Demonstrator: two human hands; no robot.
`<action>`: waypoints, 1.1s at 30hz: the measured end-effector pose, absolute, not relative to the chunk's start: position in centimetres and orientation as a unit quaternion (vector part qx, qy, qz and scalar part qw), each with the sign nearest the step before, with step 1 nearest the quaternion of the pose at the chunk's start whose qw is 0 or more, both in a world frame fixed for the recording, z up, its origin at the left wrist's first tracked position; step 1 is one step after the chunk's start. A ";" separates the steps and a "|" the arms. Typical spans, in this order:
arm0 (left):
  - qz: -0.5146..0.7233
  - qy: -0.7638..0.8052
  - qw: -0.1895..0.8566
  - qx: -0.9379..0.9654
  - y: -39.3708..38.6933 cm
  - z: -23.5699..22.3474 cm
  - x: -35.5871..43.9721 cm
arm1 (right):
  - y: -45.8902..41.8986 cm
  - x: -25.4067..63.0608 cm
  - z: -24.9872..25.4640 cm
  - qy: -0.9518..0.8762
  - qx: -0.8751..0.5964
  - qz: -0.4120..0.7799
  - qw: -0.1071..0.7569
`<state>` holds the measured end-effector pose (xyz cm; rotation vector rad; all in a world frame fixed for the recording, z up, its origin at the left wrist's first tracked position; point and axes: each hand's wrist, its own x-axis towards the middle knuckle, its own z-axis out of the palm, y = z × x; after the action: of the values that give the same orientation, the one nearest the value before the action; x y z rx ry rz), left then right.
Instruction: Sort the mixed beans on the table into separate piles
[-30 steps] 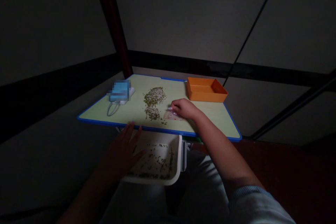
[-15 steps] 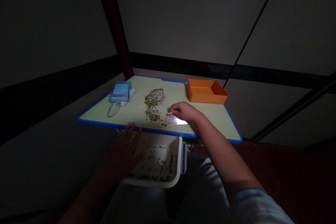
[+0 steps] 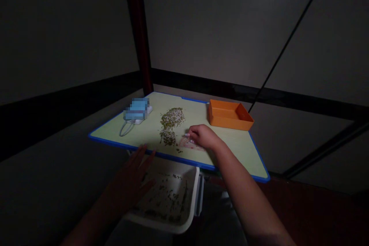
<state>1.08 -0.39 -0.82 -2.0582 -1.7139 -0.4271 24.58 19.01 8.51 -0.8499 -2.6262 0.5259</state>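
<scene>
My right hand (image 3: 203, 136) is closed, thumb and fingers pinching a thin flat piece (image 3: 190, 143) with a pinkish pattern. It rests low on the table, and its exact kind is unclear. Just left of it lies a spread pile of small green and whitish grains (image 3: 172, 119), with a few loose bits near the front edge. My left hand (image 3: 135, 178) has its fingers spread, fingertips by the table's front edge, over the left side of a white tub (image 3: 188, 221). Small dark bits are scattered inside that tub.
The pale table (image 3: 230, 153) has a blue rim. At its back right stands an orange box (image 3: 230, 123). A blurred blue object (image 3: 137, 108) with a looped grey strap (image 3: 125, 127) lies at the left. Dark walls close in behind and to the left.
The view has tilted, so the table and tub sit lower. The bright glare on the flat piece is gone, showing its pink pattern. Both hands keep nearly the same places.
</scene>
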 end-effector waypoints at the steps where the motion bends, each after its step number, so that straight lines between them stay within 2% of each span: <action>1: -0.156 -0.619 0.215 -0.739 -0.4 -0.9 1.2 | 19.0 24.6 8.4 -0.922 -0.299 0.179 0.168; 9: -0.135 -0.647 0.192 -0.725 -0.8 0.1 2.4 | 18.7 24.7 8.8 -0.931 -0.325 0.093 0.141; 25: -0.078 -0.657 0.202 -0.722 -0.9 1.7 2.3 | 17.3 26.5 9.3 -0.919 -0.368 0.053 0.133; 28: -0.047 -0.650 0.199 -0.732 -0.8 2.4 2.2 | 15.9 27.0 8.7 -0.901 -0.389 0.070 0.178; 33: 0.000 -0.630 0.223 -0.744 -0.9 2.6 1.4 | 13.8 26.9 6.9 -0.868 -0.387 0.076 0.301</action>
<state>1.35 -0.87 2.55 -2.0551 -1.7386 0.0007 26.94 13.81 6.93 -1.0273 -2.3028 0.2027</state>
